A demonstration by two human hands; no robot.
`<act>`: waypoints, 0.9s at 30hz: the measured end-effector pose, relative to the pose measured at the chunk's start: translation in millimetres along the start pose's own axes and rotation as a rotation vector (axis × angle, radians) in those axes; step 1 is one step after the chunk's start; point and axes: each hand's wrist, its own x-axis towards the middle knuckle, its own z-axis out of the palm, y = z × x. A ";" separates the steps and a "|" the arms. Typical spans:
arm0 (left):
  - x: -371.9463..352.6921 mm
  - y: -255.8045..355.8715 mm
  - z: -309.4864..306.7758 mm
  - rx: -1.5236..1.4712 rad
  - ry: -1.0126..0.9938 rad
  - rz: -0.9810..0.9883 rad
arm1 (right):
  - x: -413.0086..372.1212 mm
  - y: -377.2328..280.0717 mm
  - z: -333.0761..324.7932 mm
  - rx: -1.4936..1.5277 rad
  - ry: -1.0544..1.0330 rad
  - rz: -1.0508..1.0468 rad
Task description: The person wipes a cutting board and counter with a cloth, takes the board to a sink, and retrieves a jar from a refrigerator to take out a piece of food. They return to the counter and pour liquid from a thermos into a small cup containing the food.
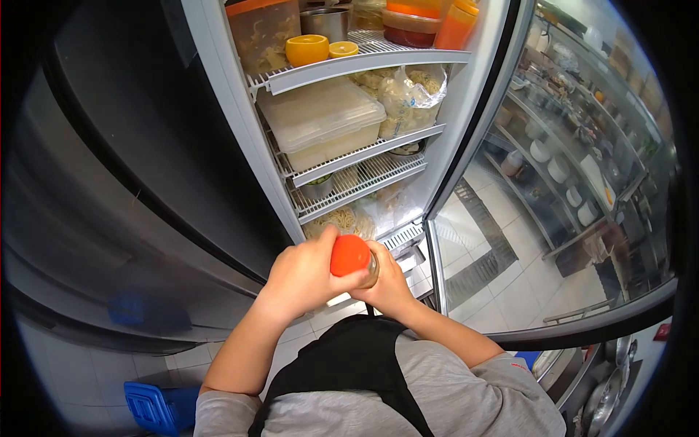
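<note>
In front of my chest I hold a jar with a red lid in both hands. My left hand is closed at the lid, with the thumb and fingers around its side. Lower down, my right hand wraps around the jar's body, of which only a narrow see-through strip shows. The jar's contents are mostly hidden. Just beyond my hands stands an open fridge, where a bag of pale noodle-like strands lies at the bottom, partly covered by my left hand.
A lidded plastic box and a plastic bag fill the middle fridge shelf. Cut oranges sit on the top shelf. The glass door stands open at right. A blue bin is on the floor at lower left.
</note>
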 end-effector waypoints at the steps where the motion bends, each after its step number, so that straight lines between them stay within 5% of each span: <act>1: -1.4 -3.6 1.4 -0.043 0.085 0.024 | -2.0 -1.2 1.1 0.066 0.003 0.045; 6: -7.8 -44.4 33.9 -0.670 0.265 -0.026 | -11.6 -2.8 4.9 0.271 0.027 0.097; 8: -11.7 -70.5 73.1 -1.710 0.092 -0.244 | -11.6 -10.9 0.4 0.360 -0.010 0.200; 10: -13.2 -61.6 104.8 -2.047 -0.075 -0.370 | -5.8 -21.4 -3.4 0.038 0.031 -0.102; 14: -26.6 -34.1 104.3 -2.197 -0.276 -0.444 | -10.9 -35.9 7.2 0.016 0.000 -0.064; 20: -25.9 -40.8 125.3 -2.273 -0.180 -0.628 | -20.3 -46.9 5.4 -0.141 -0.100 0.075; 24: -28.2 -43.6 138.9 -2.295 -0.258 -0.601 | -24.9 -84.8 -31.2 -0.423 0.070 -0.167; 27: -29.7 -39.4 142.5 -2.278 -0.241 -0.606 | -21.2 -104.6 -43.8 -0.420 -0.167 -0.244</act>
